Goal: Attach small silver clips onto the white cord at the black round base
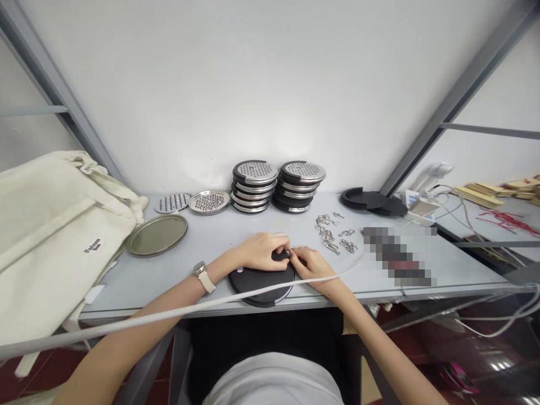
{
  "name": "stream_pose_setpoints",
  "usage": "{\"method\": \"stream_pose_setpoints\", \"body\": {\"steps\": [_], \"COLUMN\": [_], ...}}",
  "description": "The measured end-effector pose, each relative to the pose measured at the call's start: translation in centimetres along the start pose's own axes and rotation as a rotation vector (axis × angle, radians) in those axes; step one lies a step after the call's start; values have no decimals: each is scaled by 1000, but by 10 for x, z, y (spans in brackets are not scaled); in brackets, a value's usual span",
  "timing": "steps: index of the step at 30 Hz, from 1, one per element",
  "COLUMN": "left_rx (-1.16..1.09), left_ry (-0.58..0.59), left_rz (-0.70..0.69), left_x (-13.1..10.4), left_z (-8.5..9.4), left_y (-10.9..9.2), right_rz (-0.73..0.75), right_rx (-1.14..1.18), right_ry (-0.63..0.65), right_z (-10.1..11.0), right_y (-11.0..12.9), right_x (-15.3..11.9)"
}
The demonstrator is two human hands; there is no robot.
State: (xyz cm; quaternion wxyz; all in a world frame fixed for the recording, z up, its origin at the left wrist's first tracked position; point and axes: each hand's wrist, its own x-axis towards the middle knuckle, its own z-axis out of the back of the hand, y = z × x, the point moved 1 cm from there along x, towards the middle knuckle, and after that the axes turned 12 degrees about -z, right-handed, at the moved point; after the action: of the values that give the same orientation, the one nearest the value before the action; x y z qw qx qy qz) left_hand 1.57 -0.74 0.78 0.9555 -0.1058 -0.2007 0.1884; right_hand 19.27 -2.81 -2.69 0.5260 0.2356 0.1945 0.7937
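Observation:
A black round disc (261, 284) lies at the front edge of the table, right in front of me. My left hand (262, 251) rests over its upper part, fingers curled and closed on the black rim. Close beside it, my right hand (313, 269) pinches with thumb and forefinger at the disc's right edge. A tiny shiny bit shows between the two hands, too small to name. Several small metal clasps (327, 233) lie loose to the right of the hands.
Two stacks of round metal graters in black holders (255, 171) stand by the wall. Loose grater discs (210, 202), a greenish round lid (157, 235) and a cream bag (63, 236) are left; black holders (365, 198) are right. A white cable (169, 312) crosses in front.

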Motion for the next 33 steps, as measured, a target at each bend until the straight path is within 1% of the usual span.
{"method": "stream_pose_setpoints", "body": {"steps": [2,8,15,22,28,33], "left_rx": [8,-41,-60,-112,-120,-122], "left_ry": [-2,-95,-82,-95,-75,-57], "left_rz": [-3,-48,-64,-69,-75,-75], "left_x": [0,2,2,3,3,3], "left_z": [1,6,4,5,6,8], "left_y": [-1,-7,-7,-8,-9,-9], "right_rz": [5,10,47,83,70,59], "right_rx": [3,-2,-35,-90,-75,-48], "right_ry": [-1,-8,-2,5,35,31], "right_z": [0,-1,-1,5,8,7], "right_y": [0,0,-1,5,6,4], "right_x": [0,1,0,-2,-4,-3]}}
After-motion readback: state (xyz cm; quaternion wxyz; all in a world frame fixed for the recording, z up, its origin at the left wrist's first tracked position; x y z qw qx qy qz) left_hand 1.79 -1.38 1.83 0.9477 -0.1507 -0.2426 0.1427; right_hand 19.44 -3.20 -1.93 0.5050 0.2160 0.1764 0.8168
